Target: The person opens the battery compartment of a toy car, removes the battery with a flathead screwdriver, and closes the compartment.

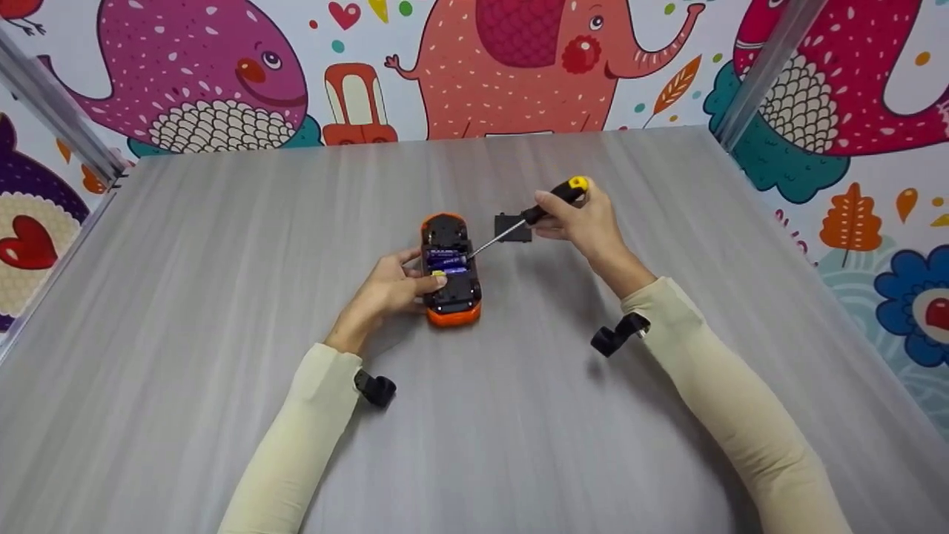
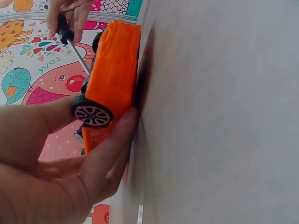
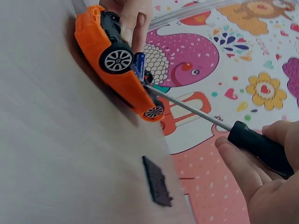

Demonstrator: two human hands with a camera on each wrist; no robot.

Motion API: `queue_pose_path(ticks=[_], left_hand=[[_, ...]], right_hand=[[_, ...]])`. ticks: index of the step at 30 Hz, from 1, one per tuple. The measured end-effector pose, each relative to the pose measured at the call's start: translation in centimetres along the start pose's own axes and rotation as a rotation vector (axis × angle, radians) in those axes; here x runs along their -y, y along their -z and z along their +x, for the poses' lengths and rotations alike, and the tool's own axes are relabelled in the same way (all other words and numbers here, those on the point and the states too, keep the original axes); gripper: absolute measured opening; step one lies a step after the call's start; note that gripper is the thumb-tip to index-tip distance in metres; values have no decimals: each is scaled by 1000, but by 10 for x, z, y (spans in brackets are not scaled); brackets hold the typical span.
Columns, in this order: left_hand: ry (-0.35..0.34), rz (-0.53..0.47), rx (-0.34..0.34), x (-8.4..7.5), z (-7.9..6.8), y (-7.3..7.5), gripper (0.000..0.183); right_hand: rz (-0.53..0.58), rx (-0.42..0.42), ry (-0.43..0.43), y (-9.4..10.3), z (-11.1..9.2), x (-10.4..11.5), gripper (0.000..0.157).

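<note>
An orange toy car lies upside down on the table, its black underside facing up. Blue batteries show in its uncovered battery compartment. My left hand grips the car from the left side, thumb on the underside. In my right hand is a screwdriver with a black and yellow handle, held at a slant. Its metal shaft reaches down to the batteries at the compartment's right edge. The right wrist view shows the shaft meeting the car beside a raised blue battery.
A black battery cover lies flat on the grey table, just right of the car. Walls with printed cartoon animals stand behind and beside the table. Black wrist mounts sit on both sleeves.
</note>
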State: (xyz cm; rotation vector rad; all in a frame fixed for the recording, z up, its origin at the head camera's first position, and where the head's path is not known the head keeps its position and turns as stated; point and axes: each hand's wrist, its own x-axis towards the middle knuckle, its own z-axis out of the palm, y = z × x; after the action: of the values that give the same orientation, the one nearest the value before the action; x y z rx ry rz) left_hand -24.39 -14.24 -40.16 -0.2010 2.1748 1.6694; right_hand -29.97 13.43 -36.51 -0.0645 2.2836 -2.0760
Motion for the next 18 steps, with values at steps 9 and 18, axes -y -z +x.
queue_pose_path(ticks=[9, 18], left_hand=[[-22, -54, 18, 1, 1, -1, 78], [-16, -45, 18, 1, 1, 0, 79]], right_hand=[[247, 3, -139, 7, 11, -16, 30], [153, 0, -136, 8, 7, -1, 35]])
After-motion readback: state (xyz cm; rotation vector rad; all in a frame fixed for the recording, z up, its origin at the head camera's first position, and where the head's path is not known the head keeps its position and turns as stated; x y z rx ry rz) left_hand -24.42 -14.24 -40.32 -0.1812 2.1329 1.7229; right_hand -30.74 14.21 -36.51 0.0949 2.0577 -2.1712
